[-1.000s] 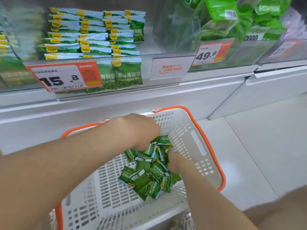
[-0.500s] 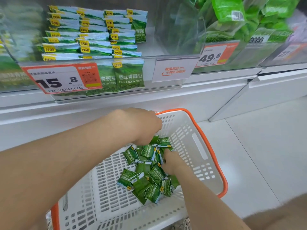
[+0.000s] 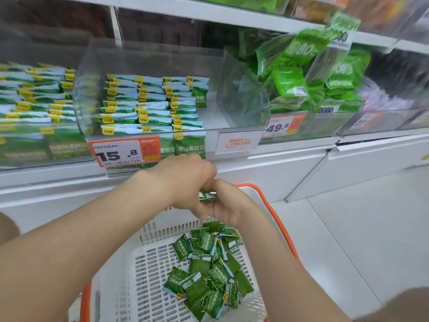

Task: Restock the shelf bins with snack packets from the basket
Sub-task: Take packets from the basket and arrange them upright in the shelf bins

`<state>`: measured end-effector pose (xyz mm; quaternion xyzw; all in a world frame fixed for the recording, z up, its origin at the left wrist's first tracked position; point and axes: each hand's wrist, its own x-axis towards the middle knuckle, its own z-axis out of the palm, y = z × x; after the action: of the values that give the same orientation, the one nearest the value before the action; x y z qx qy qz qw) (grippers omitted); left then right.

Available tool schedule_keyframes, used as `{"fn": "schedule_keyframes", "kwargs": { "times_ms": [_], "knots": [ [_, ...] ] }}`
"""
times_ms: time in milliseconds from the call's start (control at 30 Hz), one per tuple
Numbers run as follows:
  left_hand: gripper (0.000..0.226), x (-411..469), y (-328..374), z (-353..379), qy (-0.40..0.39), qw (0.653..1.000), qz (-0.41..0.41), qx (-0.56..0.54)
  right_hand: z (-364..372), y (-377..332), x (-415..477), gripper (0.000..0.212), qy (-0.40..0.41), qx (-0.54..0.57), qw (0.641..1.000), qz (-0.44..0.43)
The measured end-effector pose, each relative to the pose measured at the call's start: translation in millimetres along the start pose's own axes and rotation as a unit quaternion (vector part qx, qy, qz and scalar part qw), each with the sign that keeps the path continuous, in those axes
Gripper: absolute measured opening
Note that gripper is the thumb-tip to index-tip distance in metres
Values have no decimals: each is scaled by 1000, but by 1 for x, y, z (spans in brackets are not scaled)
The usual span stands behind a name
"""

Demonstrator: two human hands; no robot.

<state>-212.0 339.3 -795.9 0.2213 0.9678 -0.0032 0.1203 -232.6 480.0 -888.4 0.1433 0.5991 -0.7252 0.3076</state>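
My left hand [image 3: 183, 180] and my right hand [image 3: 226, 205] meet above the far end of the white basket [image 3: 148, 259] with its orange rim. Together they grip small green snack packets [image 3: 207, 196], which show between the fingers. Several more green packets [image 3: 209, 270] lie loose on the basket floor below. Just beyond my hands, the clear shelf bin [image 3: 148, 105] with the 15.8 price tag [image 3: 124, 152] holds neat stacks of the same green packets. Its right part is bare.
A bin [image 3: 34, 108] to the left is stacked with similar packets. To the right, a bin [image 3: 308, 89] with a 49.8 tag holds larger bright green bags. White cabinet fronts run below the shelf. Pale floor tiles [image 3: 359, 240] lie to the right of the basket.
Both hands have risen out of the basket's packet pile, carrying packets up toward the shelf bin. The view has tilted upward, showing more of the shelves.
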Motion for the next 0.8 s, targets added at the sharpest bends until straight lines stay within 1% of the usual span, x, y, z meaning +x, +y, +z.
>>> {"fn": "schedule_keyframes", "kwargs": {
  "times_ms": [67, 100, 133, 167, 200, 233, 267, 300, 367, 400, 433, 467, 500, 533, 633, 667, 700, 800],
  "knots": [
    [50, -7, -6, -7, 71, 997, -5, -34, 4, -19, -19, 21, -17, 27, 999, -15],
    [43, -11, -8, -12, 102, 993, -12, -59, 6, -27, -29, 26, -15, 35, 999, -19],
    [36, -15, -11, -17, 137, 987, -21, -86, 6, -32, -34, 36, -7, 40, 999, -29],
    [30, -19, -12, -23, 175, 977, -32, -116, 7, -37, -39, 44, 10, 40, 998, -49],
    [26, -24, -14, -28, 213, 963, -48, -156, 9, -39, -41, 45, 36, 40, 995, -83],
    [22, -28, -14, -32, 244, 944, -66, -212, 12, -40, -43, 40, 63, 46, 989, -124],
    [19, -31, -13, -36, 265, 917, -85, -285, 16, -41, -44, 35, 85, 50, 981, -168],
    [19, -34, -11, -38, 274, 883, -102, -367, 21, -43, -47, 33, 99, 53, 971, -211],
    [22, -37, -7, -41, 272, 800, -120, -522, 29, -45, -53, 36, 107, 51, 946, -302],
    [25, -38, -5, -41, 271, 760, -123, -578, 31, -45, -54, 39, 104, 45, 932, -344],
    [26, -39, -3, -43, 273, 729, -125, -615, 34, -47, -58, 38, 102, 36, 920, -377],
    [27, -40, -2, -44, 278, 710, -125, -635, 36, -49, -62, 31, 107, 27, 909, -403],
    [27, -42, -2, -46, 283, 705, -123, -639, 39, -51, -67, 20, 119, 22, 899, -420],
    [27, -44, -3, -47, 287, 711, -118, -631, 41, -54, -70, 11, 138, 23, 891, -433],
    [29, -49, -5, -51, 287, 753, -103, -583, 46, -60, -74, 8, 202, 16, 853, -481],
    [28, -49, -5, -53, 289, 759, -108, -573, 47, -61, -72, 7, 211, 4, 842, -496],
    [26, -50, -5, -55, 296, 756, -115, -573, 48, -63, -72, 7, 212, -5, 836, -506],
    [16, -48, -4, -58, 316, 716, -140, -606, 51, -67, -73, 10, 200, -4, 838, -507]
  ]
}}
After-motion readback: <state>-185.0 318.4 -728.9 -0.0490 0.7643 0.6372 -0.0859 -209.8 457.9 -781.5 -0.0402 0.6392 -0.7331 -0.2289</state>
